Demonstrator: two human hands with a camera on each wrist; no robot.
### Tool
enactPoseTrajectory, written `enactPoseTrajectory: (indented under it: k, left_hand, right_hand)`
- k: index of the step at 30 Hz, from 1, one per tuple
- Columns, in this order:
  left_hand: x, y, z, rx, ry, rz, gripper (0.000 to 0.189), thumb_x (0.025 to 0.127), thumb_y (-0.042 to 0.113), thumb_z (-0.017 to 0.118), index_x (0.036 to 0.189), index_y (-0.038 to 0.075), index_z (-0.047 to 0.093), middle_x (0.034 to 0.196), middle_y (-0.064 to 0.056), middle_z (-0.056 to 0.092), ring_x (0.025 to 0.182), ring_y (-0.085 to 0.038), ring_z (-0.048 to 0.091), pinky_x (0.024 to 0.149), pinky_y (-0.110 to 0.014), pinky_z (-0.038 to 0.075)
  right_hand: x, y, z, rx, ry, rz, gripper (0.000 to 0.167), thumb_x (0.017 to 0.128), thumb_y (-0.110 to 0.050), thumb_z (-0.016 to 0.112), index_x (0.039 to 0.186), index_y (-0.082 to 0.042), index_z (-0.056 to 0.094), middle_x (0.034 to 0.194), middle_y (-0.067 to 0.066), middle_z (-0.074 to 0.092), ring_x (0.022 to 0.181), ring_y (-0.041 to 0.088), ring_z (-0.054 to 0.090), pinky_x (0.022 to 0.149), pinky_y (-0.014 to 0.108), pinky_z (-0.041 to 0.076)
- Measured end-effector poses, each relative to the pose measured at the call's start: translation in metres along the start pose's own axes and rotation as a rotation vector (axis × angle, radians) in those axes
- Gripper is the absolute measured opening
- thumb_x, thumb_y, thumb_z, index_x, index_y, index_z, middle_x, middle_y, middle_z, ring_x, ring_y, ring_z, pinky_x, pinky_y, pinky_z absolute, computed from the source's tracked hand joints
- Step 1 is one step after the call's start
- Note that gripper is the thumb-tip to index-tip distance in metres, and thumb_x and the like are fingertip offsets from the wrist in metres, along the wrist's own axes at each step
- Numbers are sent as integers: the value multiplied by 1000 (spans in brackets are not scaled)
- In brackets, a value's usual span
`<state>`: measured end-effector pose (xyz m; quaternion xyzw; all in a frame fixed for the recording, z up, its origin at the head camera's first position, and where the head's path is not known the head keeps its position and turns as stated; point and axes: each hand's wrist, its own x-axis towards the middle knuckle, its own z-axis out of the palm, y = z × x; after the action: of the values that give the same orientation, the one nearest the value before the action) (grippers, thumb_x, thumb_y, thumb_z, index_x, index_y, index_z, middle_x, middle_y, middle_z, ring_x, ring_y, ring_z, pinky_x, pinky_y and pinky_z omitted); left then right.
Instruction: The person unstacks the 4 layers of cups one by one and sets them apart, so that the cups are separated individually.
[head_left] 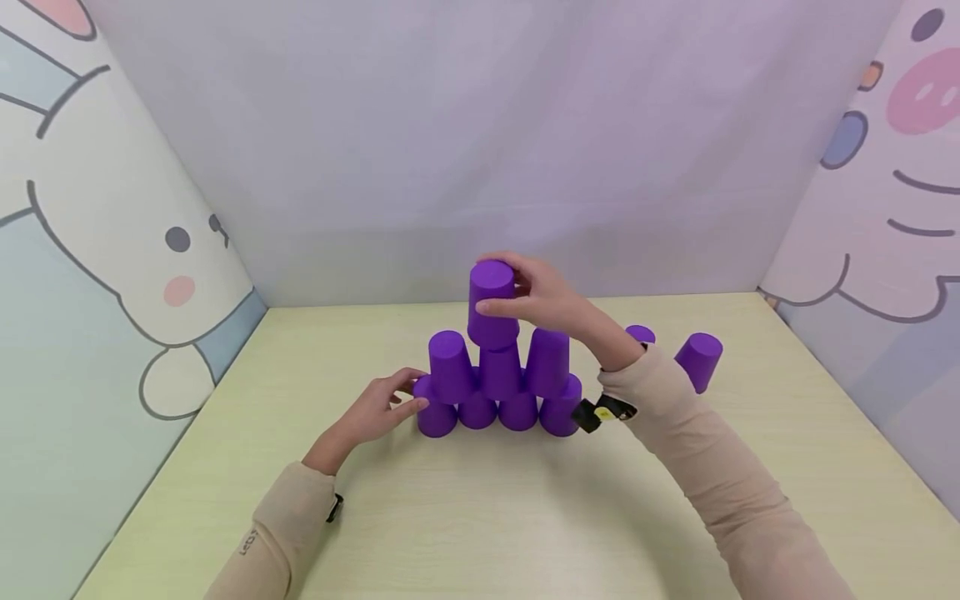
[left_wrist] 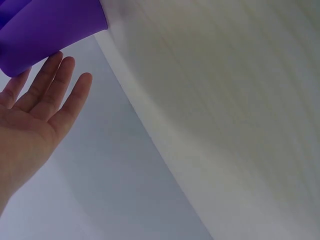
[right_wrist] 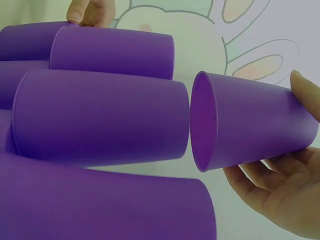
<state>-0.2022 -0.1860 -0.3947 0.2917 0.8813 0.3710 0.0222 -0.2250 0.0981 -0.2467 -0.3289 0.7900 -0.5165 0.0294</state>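
My right hand [head_left: 547, 296] grips an upside-down purple cup [head_left: 491, 283], thumb on the near side and fingers behind. Its rim is right at the base of the middle cup [head_left: 500, 373] in an upper row of three; the right wrist view shows the held cup [right_wrist: 260, 122] tilted slightly there. Below, several upside-down purple cups form the bottom row, partly hidden by the upper ones. My left hand [head_left: 378, 408] is at the leftmost bottom cup [head_left: 437, 417]. In the left wrist view its fingers [left_wrist: 62, 82] are loosely extended, fingertips at the cup's side.
Two more purple cups stand right of the stack: one [head_left: 699, 361] beside my right sleeve, the other [head_left: 640, 333] mostly hidden behind my right wrist. The pale wooden table [head_left: 480, 517] meets a grey backdrop [head_left: 450, 150] behind, with cartoon-printed panels on both sides.
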Motion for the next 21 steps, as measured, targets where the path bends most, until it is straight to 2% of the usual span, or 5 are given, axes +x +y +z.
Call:
enactPoseTrajectory:
  k: [21]
  left_hand:
    - [1, 1, 0, -1, -9, -10, 34, 91, 23, 58, 119, 5, 51, 106, -8, 63, 96, -24, 59, 74, -36, 47]
  right_hand:
    - [-32, 2, -30, -63, 73, 57, 56, 83, -19, 68, 132, -9, 44, 114, 9, 56, 97, 20, 57, 85, 36, 44]
